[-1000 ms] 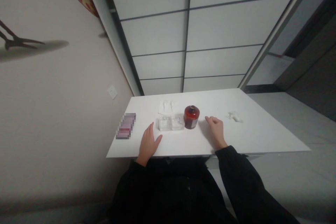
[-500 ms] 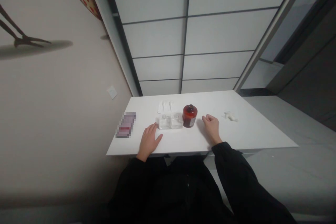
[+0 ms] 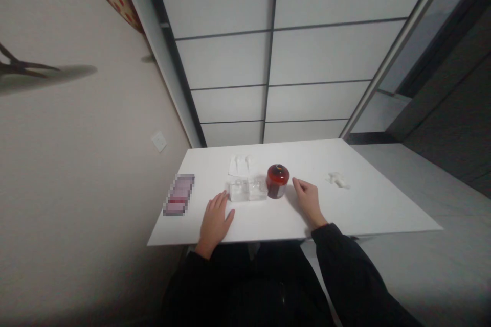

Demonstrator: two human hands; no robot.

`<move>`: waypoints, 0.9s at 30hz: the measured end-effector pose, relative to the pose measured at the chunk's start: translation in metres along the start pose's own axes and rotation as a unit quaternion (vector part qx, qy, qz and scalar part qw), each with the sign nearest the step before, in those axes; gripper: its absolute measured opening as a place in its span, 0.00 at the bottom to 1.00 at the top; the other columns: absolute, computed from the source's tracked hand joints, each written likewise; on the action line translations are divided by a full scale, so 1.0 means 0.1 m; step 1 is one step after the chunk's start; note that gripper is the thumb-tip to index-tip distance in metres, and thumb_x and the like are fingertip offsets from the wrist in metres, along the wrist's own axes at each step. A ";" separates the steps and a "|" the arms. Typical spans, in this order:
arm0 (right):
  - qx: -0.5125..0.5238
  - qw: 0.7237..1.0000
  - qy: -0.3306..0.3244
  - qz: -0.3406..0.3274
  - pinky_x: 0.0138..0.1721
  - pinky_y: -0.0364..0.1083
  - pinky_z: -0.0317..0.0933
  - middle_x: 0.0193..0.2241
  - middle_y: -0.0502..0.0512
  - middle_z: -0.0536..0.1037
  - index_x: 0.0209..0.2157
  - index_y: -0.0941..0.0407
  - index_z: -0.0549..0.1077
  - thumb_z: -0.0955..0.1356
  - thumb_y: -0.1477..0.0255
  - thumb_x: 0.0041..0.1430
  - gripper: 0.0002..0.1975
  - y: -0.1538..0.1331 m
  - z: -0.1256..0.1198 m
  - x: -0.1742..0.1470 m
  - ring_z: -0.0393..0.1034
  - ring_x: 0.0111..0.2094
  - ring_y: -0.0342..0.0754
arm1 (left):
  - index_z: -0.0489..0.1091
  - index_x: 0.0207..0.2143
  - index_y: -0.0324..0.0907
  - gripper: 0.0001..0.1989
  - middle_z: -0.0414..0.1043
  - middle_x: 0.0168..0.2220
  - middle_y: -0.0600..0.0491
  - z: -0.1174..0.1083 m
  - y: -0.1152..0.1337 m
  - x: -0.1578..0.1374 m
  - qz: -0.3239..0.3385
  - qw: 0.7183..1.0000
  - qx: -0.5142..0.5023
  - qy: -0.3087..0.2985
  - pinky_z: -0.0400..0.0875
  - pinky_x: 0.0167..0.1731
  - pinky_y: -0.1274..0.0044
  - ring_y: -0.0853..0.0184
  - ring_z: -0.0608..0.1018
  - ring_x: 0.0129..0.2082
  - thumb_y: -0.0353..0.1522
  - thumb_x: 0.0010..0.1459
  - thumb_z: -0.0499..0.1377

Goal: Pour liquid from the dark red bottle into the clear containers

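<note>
My left hand (image 3: 215, 219) lies palm down on the white table with its fingers spread. Its fingertips are by the left end of two clear, transparent containers (image 3: 238, 192) standing side by side. Touching or nearly touching their right end is a round dark-red bottle or jar (image 3: 278, 182) with a pale label low on its side. To the right of that red vessel, my right hand (image 3: 307, 198) rests on the table in a loose fist. No object shows in its curled fingers. Behind the clear containers, a white sheet (image 3: 232, 165) carries small whitish swab-like pieces.
A pixelated pink-purple item (image 3: 179, 194) lies at the left of the white table (image 3: 368, 209). Crumpled white tissue-like material (image 3: 338, 180) is at the right. The wall with a switch plate (image 3: 158, 141) borders the left; white panelled doors (image 3: 226, 104) stand behind.
The camera has tilted up slightly, so the table and everything on it appear lower. Both hands keep about the same places beside the containers and the red vessel.
</note>
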State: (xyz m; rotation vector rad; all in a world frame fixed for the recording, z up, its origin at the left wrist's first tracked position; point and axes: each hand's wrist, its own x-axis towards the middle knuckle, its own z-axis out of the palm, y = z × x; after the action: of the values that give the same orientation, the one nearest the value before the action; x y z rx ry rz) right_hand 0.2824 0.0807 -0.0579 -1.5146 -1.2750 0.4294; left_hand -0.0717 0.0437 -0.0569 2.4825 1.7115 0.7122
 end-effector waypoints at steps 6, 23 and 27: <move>-0.056 0.997 0.030 -0.045 0.26 0.47 0.48 0.16 0.44 0.53 0.16 0.52 0.53 0.65 0.55 0.69 0.30 -0.14 -0.05 -0.09 0.50 0.20 0.40 | 0.63 0.69 0.40 0.26 0.65 0.71 0.41 -0.05 0.05 -0.07 -0.015 1.000 -0.007 -0.019 0.63 0.70 0.50 0.48 0.68 0.71 0.33 0.70 0.55; -0.087 0.994 0.047 -0.049 0.28 0.48 0.48 0.15 0.44 0.53 0.18 0.52 0.53 0.65 0.59 0.68 0.27 -0.20 -0.11 -0.08 0.50 0.21 0.42 | 0.62 0.70 0.41 0.28 0.70 0.68 0.41 -0.03 0.05 -0.04 -0.043 0.999 -0.032 -0.006 0.61 0.72 0.53 0.52 0.70 0.70 0.32 0.69 0.53; -0.086 0.995 0.042 -0.025 0.34 0.46 0.68 0.28 0.49 0.75 0.31 0.58 0.75 0.68 0.58 0.72 0.19 -0.19 -0.11 -0.05 0.71 0.29 0.45 | 0.65 0.67 0.39 0.26 0.72 0.66 0.39 -0.09 0.10 0.00 -0.041 0.999 -0.032 0.001 0.64 0.71 0.53 0.51 0.73 0.67 0.32 0.68 0.54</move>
State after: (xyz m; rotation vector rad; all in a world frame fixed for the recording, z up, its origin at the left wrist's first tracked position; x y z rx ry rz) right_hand 0.2797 0.0682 -0.0390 -1.6236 -1.3070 0.2251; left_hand -0.0662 0.0380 -0.0459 2.3550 1.7517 0.7490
